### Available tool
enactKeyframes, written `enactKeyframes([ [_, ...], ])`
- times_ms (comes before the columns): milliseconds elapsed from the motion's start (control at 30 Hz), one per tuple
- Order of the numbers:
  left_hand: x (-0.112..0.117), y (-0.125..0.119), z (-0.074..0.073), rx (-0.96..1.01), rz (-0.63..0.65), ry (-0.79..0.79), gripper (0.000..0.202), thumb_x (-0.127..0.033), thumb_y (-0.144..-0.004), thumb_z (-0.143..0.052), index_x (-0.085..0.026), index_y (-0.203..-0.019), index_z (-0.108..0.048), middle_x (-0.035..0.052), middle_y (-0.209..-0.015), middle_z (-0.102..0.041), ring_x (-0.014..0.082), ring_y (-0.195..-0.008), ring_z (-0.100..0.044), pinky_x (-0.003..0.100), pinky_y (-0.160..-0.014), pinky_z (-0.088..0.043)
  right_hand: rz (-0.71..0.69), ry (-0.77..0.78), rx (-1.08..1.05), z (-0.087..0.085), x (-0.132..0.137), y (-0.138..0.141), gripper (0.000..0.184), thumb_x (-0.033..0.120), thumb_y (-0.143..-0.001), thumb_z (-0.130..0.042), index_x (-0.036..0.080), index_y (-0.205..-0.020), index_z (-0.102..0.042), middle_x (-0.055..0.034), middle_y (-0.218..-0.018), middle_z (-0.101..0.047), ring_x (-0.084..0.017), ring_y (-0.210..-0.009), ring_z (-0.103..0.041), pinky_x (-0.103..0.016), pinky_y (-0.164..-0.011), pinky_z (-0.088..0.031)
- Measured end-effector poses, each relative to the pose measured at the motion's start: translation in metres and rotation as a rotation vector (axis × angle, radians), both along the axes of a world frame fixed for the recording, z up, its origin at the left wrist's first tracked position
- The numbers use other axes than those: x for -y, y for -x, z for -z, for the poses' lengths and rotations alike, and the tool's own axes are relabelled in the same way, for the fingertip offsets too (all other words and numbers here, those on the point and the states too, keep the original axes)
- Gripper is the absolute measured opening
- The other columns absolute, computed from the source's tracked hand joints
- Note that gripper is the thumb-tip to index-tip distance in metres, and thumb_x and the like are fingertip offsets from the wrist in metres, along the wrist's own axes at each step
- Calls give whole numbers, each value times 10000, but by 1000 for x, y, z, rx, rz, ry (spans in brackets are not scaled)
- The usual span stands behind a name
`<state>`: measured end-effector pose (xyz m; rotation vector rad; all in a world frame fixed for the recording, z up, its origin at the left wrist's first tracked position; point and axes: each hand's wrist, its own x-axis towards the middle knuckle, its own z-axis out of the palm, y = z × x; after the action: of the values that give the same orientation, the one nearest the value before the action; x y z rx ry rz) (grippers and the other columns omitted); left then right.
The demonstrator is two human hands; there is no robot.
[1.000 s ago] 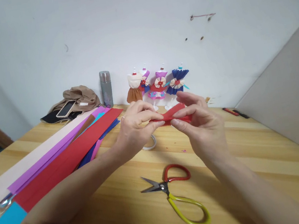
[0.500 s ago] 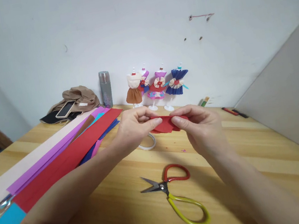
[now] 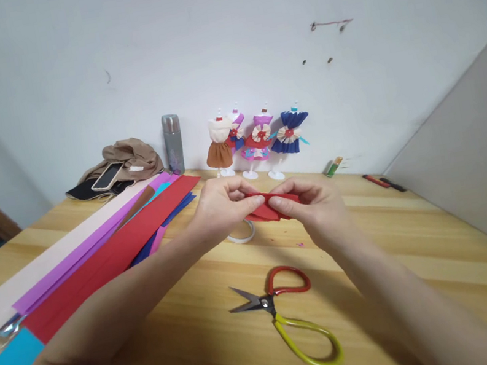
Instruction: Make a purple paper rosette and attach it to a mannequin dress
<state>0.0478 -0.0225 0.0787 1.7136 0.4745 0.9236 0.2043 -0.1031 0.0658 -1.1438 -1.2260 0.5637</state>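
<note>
Between my two hands is a small piece of red crepe paper (image 3: 267,211), held above the table. My left hand (image 3: 225,205) pinches its left part between thumb and fingers. With thumb and fingers, my right hand (image 3: 314,198) grips the right part, the two thumbs close together. Some of the paper is hidden behind the fingers. Nearer to me lie scissors (image 3: 268,304) with blades apart, one handle red and the other yellow. A white roll of tape (image 3: 242,232) sits on the table just below my left hand, partly covered by it.
Long sheets of coloured paper (image 3: 110,254) lie on the left, under my left forearm. Along the wall stand a grey flask (image 3: 174,147) and several small dress forms in paper dresses (image 3: 259,136). A phone (image 3: 107,176) rests by brown cloth (image 3: 139,156). A green tube (image 3: 333,167) is at the back.
My right hand has moved left, closer to my left hand, and the red paper between them looks more bunched. The scissors and tape stay in place.
</note>
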Motion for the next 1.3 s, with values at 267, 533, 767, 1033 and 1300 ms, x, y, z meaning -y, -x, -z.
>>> enactKeyframes([
  [267,-6,10,-7,-64,165,7,292,-410,-832,-693,-119,-831,-707,57,-713,-721,148,-648,-674,230,-565,-513,-24,108,-124,3,-2,0,305,484,-525,-918,270,-605,-717,18,-570,-655,-116,-475,-541,-267,-445,-481],
  [533,1,9,-15,-242,115,66,191,-217,-827,-629,-115,-665,-639,-4,-558,-611,72,-492,-524,181,-473,-387,10,185,-146,0,-1,2,362,534,-479,-915,269,-609,-705,5,-570,-649,-131,-490,-537,-292,-475,-456],
  [767,-6,13,-16,-278,134,-149,204,-336,-770,-685,-134,-770,-714,-23,-606,-603,75,-561,-501,192,-497,-341,-35,240,-53,-3,0,4,339,512,-517,-889,254,-594,-683,-12,-586,-663,-143,-515,-554,-299,-500,-462],
  [1033,-11,15,-17,-376,176,-122,173,-193,-755,-641,-137,-596,-606,-68,-471,-470,38,-426,-381,197,-437,-267,-97,276,-14,-5,-1,0,210,387,-577,-852,239,-598,-705,20,-529,-620,-101,-467,-493,-263,-472,-424],
  [1300,-7,15,-22,-354,110,-49,169,-188,-737,-639,-145,-584,-583,-60,-504,-492,44,-451,-414,186,-436,-295,-62,204,29,-7,0,-15,204,399,-617,-856,255,-601,-711,3,-571,-654,-127,-515,-540,-285,-516,-466],
])
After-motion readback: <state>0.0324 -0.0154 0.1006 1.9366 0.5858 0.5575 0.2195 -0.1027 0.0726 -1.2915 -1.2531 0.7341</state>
